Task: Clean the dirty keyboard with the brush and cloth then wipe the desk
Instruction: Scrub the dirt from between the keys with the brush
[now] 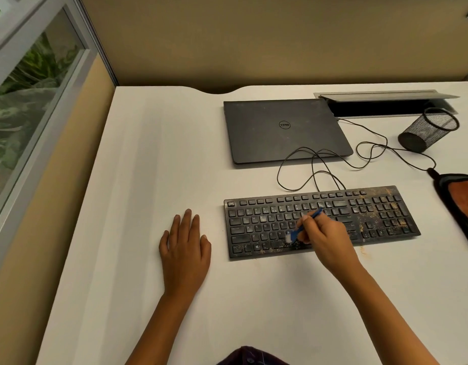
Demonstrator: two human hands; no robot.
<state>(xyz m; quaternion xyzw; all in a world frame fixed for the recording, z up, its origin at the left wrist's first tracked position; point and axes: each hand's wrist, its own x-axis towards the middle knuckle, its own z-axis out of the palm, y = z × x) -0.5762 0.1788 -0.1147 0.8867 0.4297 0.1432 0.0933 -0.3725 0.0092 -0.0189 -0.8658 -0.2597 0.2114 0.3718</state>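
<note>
Resting flat on the white surface (148, 180), the left hand (184, 248) has released fingers at nine o'clock of the dusty black plastic keyboard (319, 219). The right hand (325, 238) pinches a slim blue brush (304, 226), bristles on the bottom row. Flicked crumbs risk reaching the orange cloth (461, 204) at three o'clock, or the closed grey laptop (283, 130) at twelve.

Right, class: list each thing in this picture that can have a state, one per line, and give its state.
keyboard: dirty, crumbs thickest on its right end
brush: held, bristles down on the lower keys
right hand: grips the brush
left hand: flat on the desk, holds nothing
laptop: lid closed
cable hatch: flap raised
pen holder: tipped on its side
cloth: lying unused at the desk's right edge
desk: crumbs below the keyboard
</note>
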